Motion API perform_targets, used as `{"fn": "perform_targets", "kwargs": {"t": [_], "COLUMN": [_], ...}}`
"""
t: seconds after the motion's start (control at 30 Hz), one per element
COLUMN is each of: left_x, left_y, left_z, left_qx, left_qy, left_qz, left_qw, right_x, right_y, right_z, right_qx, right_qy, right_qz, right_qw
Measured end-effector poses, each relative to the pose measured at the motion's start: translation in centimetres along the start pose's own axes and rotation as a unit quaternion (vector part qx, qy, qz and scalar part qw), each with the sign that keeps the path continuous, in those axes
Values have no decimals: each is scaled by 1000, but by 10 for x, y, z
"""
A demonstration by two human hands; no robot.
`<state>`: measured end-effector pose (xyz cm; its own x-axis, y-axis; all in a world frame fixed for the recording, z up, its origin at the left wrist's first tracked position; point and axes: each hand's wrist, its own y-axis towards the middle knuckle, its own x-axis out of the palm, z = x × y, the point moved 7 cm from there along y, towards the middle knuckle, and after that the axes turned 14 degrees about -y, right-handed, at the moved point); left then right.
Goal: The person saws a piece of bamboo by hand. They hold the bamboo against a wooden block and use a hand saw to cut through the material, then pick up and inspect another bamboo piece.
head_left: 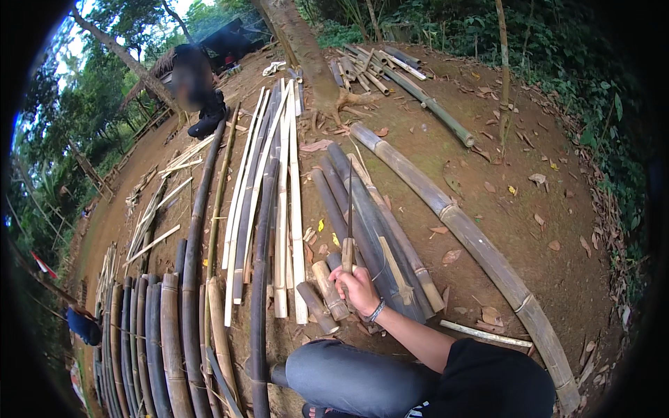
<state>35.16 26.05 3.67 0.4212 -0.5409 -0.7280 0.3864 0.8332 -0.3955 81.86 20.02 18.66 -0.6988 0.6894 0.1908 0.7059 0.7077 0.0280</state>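
My right hand point(359, 289) is closed round the wooden handle of a machete point(350, 209). Its thin dark blade points away from me and is seen nearly edge-on. Beneath and beside the hand lie short bamboo pieces point(318, 307) and dark bamboo poles point(369, 209). A pale split piece of bamboo point(395, 270) rests on the poles just right of the hand. My left hand does not show.
Long pale bamboo strips point(284, 181) lie ahead to the left, beside rows of bamboo poles point(169, 334). One long bamboo pole point(474, 240) crosses the ground at right. Beyond stand a tree point(310, 56) and more stacked bamboo point(373, 66). Another person point(202, 90) is at far left.
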Motion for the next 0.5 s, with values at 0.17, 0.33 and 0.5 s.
{"fn": "perform_targets", "kwargs": {"t": [0.17, 0.33, 0.5], "left_x": [-6, -23, -7], "left_y": [-6, -18, -24], "left_z": [4, -5, -34], "left_qx": [-12, -30, -65], "left_qy": [3, -3, -35], "left_qz": [-17, -24, -76], "left_qw": [1000, 999, 994], "right_x": [-58, -118, -217], "right_y": [-36, -49, -67], "right_z": [-14, 11, 29], "right_qx": [-13, 42, 113], "right_qy": [54, 111, -29], "right_qz": [36, 41, 4], "right_qw": [998, 992, 993]}}
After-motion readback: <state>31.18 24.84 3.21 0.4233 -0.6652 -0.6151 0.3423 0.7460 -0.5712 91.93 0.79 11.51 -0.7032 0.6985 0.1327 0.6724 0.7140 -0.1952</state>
